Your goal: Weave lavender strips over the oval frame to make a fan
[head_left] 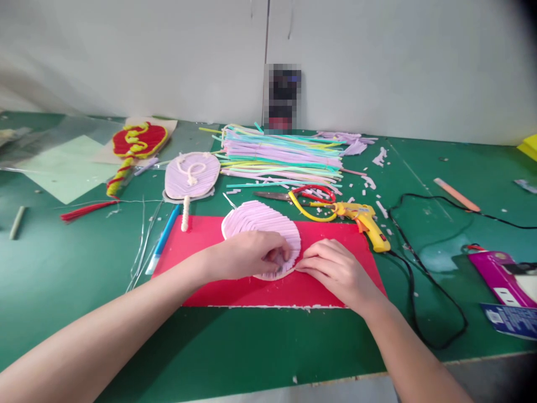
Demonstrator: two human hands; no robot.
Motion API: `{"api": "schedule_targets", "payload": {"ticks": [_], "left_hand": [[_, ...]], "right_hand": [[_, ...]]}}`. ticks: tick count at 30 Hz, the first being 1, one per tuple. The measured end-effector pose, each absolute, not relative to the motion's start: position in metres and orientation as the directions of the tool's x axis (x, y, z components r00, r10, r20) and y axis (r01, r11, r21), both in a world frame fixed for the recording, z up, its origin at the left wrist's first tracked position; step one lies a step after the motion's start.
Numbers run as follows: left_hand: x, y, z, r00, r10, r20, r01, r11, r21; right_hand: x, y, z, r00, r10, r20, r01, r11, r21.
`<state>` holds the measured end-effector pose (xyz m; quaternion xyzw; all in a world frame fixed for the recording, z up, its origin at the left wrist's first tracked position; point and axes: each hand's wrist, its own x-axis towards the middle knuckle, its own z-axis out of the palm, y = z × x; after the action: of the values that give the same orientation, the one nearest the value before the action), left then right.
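Note:
A rounded fan-shaped panel point(268, 218), covered in pale purple pipe-cleaner strips with a white rim, lies on a red sheet point(201, 288). Across its lower part rests my left hand point(260, 252), fingers curled down and pinched together at the strips; anything between the fingertips is hidden. My right hand point(333, 268) pinches the panel's lower right rim between thumb and fingers. Just behind, a second purple fan point(193, 176) with a white twisted handle and a white curled cord lies at the back left of the sheet.
Behind the sheet lie bundled pastel pipe cleaners point(285, 151), red-handled scissors point(310, 195) and a yellow glue gun point(361, 215) with a black cord point(413, 305) looping right. A red-and-yellow fan point(140, 140), red tassel point(90, 211) and blue pen-like stick point(165, 238) are leftward.

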<state>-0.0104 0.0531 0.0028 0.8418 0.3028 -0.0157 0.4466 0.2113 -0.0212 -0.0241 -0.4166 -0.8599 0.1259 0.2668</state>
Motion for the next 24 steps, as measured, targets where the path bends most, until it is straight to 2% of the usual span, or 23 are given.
{"api": "schedule_targets", "payload": {"ticks": [19, 24], "left_hand": [[-0.009, 0.0536, 0.0059, 0.812, 0.487, -0.32, 0.538, -0.416, 0.733], [-0.0105, 0.0537, 0.002, 0.836, 0.476, -0.275, 0.498, -0.445, 0.744]], "right_hand": [[0.2119, -0.0202, -0.0257, -0.489, 0.802, 0.343, 0.652, 0.597, -0.467], [0.2115, -0.0196, -0.0252, -0.487, 0.804, 0.343, 0.654, 0.595, -0.467]]}}
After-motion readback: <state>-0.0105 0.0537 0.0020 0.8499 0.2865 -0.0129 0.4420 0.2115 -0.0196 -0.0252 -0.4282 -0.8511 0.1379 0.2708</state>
